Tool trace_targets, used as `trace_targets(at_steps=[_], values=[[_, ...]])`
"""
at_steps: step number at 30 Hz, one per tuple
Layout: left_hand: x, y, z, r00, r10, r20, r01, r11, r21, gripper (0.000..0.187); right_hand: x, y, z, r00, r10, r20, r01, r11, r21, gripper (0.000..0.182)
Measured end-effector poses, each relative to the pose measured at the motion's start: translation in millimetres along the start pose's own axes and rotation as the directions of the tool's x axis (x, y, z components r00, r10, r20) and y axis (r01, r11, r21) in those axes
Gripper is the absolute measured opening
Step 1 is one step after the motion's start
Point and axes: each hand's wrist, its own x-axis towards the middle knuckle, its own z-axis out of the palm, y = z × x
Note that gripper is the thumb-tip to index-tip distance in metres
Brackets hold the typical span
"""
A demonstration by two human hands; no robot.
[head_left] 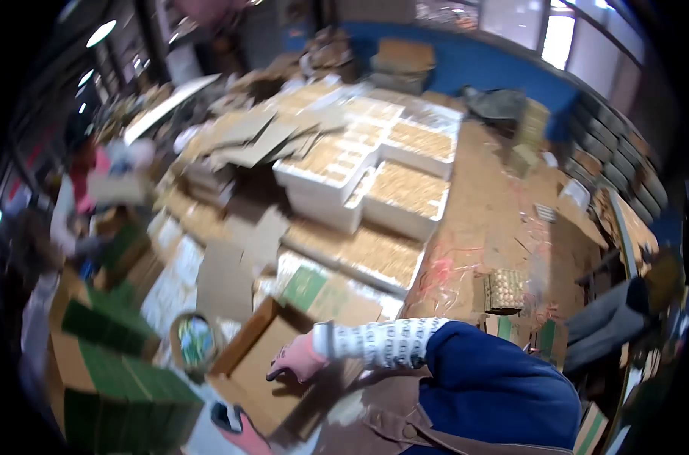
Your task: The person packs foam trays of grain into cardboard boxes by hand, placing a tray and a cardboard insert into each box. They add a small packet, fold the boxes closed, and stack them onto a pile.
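Observation:
My right hand [297, 359], in a pink glove with dark fingertips, reaches over an open cardboard box [257, 375]. Its fingers point down and left, apart, and nothing shows in them. The box's inside looks bare. Low in the view, by the box's near left corner, is my left hand [240, 434], in a similar pink and dark glove. Its fingers look parted, though blurred, and I see nothing held. Left of the box stands a round tub [195, 341] with something green and blue inside. Just beyond it lies a flat cardboard piece [223, 279].
White trays [405, 186] packed with small tan items stand stacked ahead, with loose cardboard sheets [257, 144] on top. Green-printed cartons [125, 402] crowd the left. A tray of eggs [504, 290] is at right. A person [90, 178] is at far left; another person's legs [606, 318] show at right.

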Motion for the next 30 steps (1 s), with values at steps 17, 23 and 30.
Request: trace_targets(at_steps=[17,23,30], values=[[-6.5,7.0,29.9,0.786,-0.42,0.453,0.514,0.851,-0.104,0.052,-29.9,136.8,53.6,0.815,0.494,-0.304,-0.201,0.732,0.651,0.1],[22.9,1.9,-1.6,0.692,-0.523,0.498,0.721,0.523,-0.453,0.047,-41.0,64.8,4.2,0.879,0.32,-0.353,-0.058,0.807,0.588,0.056],[143.9,37.0,-183.5,0.798,0.506,-0.328,-0.336,0.825,0.453,0.043,118.4,64.2,-90.3,0.453,0.173,-0.875,0.684,0.563,0.465,0.042]])
